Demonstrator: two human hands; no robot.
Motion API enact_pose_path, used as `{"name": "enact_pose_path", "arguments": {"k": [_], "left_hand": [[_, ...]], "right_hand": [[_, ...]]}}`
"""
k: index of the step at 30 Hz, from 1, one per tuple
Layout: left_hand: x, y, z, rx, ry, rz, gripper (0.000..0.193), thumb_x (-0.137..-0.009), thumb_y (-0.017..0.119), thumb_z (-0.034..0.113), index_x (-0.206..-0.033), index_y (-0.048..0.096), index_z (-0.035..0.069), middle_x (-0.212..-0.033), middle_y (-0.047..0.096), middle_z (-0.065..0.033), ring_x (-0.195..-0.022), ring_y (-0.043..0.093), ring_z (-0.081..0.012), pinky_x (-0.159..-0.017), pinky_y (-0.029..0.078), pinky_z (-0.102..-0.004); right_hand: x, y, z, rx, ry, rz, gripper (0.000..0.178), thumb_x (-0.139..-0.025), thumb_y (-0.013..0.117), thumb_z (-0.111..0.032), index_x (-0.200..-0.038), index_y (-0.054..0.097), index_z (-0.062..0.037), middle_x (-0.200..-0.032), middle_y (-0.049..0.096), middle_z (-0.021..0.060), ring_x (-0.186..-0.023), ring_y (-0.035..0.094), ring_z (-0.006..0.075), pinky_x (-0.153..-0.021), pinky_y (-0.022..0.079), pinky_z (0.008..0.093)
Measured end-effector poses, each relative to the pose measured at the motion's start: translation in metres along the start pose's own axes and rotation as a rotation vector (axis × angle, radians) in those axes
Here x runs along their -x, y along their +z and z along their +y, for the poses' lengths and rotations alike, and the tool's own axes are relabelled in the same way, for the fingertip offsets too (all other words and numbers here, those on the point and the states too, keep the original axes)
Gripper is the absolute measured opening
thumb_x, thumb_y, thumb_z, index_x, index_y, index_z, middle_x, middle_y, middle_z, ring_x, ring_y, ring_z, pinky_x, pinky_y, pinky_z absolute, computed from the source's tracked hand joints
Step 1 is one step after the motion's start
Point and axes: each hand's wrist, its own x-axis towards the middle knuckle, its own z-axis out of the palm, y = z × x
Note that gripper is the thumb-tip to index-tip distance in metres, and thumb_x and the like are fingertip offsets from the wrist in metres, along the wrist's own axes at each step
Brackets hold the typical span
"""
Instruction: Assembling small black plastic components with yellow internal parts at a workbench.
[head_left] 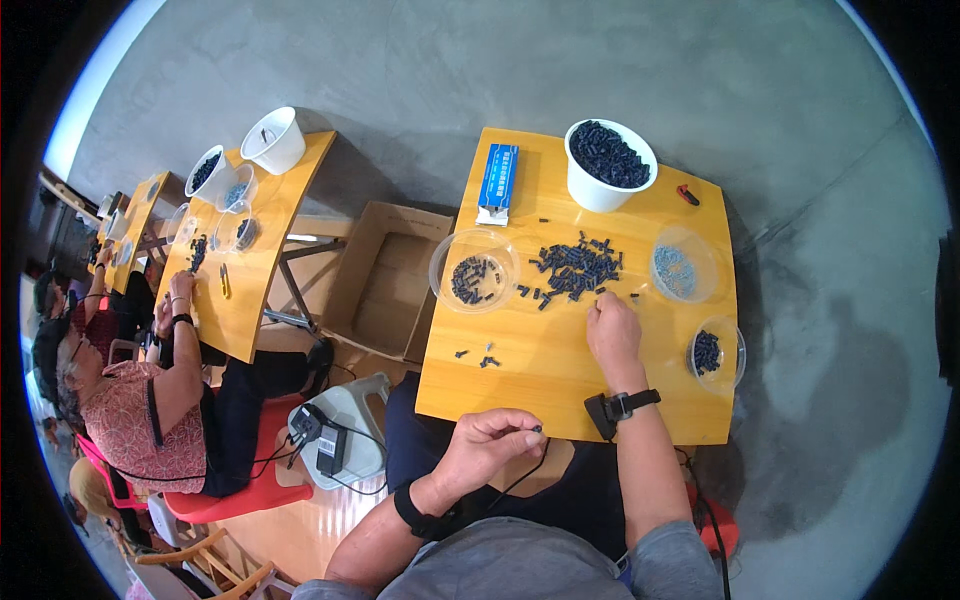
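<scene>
From my remote seat, I had the left hand [490, 447] at the near edge of the table [500, 395], thumb and forefinger narrowed on a small dark piece [537, 430]. The right hand [613, 335] reached to the near-right fringe of the pile of black pieces [575, 268], its fingers close together; a piece lay right at the fingertips, but I couldn't tell whether it was gripped or merely touched.

The left pinch worried me most — with so little of the piece showing and the hand right at the edge, a slight slip could have sent it off the table. A dark cord [518, 482] ran just below that hand, and I judged that a snag there might jerk the fingers.

On the right, a careless sweep could have scattered the pile toward the few loose pieces [488, 361] at the front left and mixed them. The black wrist box [603, 415] on the right forearm might have caught the table's edge. The wide clear tub [438, 272] and the lower right tub [737, 357] both sat close to the sides — an elbow knock could have tipped either, spilling its dark pieces.
</scene>
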Motion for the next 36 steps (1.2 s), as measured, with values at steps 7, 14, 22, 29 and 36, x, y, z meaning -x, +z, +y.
{"name": "enact_pose_path", "arguments": {"k": [7, 14, 22, 29, 36], "left_hand": [[0.000, 0.002, -0.009, 0.013, -0.075, 0.036, 0.009, -0.086, 0.061, 0.001, -0.095, 0.064, -0.002, -0.085, 0.066, -0.0063, -0.076, 0.063, -0.0116, -0.071, 0.053, -0.0235], [-0.003, 0.000, -0.008, 0.039, -0.043, 0.023, 0.010, -0.087, 0.061, 0.002, -0.095, 0.064, -0.002, -0.085, 0.066, -0.0061, -0.077, 0.063, -0.0116, -0.072, 0.053, -0.0237], [-0.005, 0.000, 0.000, 0.040, 0.035, 0.026, 0.009, -0.087, 0.059, 0.001, -0.095, 0.062, -0.002, -0.085, 0.065, -0.0090, -0.078, 0.063, -0.0139, -0.072, 0.053, -0.0261], [0.000, 0.007, 0.017, 0.055, 0.067, -0.008, 0.009, -0.087, 0.060, 0.003, -0.095, 0.062, -0.001, -0.087, 0.065, -0.0084, -0.078, 0.064, -0.0142, -0.072, 0.053, -0.0258], [0.009, 0.015, 0.019, 0.045, 0.117, -0.055, 0.010, -0.087, 0.061, 0.004, -0.095, 0.062, -0.002, -0.089, 0.065, -0.0084, -0.079, 0.064, -0.0138, -0.073, 0.053, -0.0258]], "right_hand": [[-0.002, -0.003, 0.010, -0.031, 0.076, -0.043, 0.017, -0.078, 0.063, -0.013, -0.087, 0.055, -0.0008, -0.085, 0.061, 0.0202, -0.081, 0.060, 0.0391, -0.071, 0.048, 0.0472], [-0.003, 0.003, -0.004, 0.076, -0.008, -0.006, 0.018, -0.082, 0.060, -0.018, -0.091, 0.058, -0.0028, -0.084, 0.060, 0.0179, -0.075, 0.062, 0.0367, -0.066, 0.050, 0.0475], [0.006, 0.011, 0.010, 0.072, -0.099, 0.075, 0.013, -0.082, 0.059, -0.013, -0.087, 0.057, -0.0017, -0.081, 0.060, 0.0187, -0.071, 0.061, 0.0377, -0.063, 0.050, 0.0457], [0.048, -0.035, -0.028, -0.977, 0.235, -0.141, 0.005, -0.088, 0.052, -0.002, -0.089, 0.054, 0.0018, -0.071, 0.056, 0.0055, -0.055, 0.057, 0.0133, -0.051, 0.048, 0.0262], [0.098, -0.081, -0.058, -1.210, 0.088, -0.186, 0.010, -0.088, 0.052, 0.000, -0.093, 0.060, 0.0036, -0.076, 0.060, 0.0062, -0.061, 0.061, 0.0122, -0.058, 0.051, 0.0240]]}}
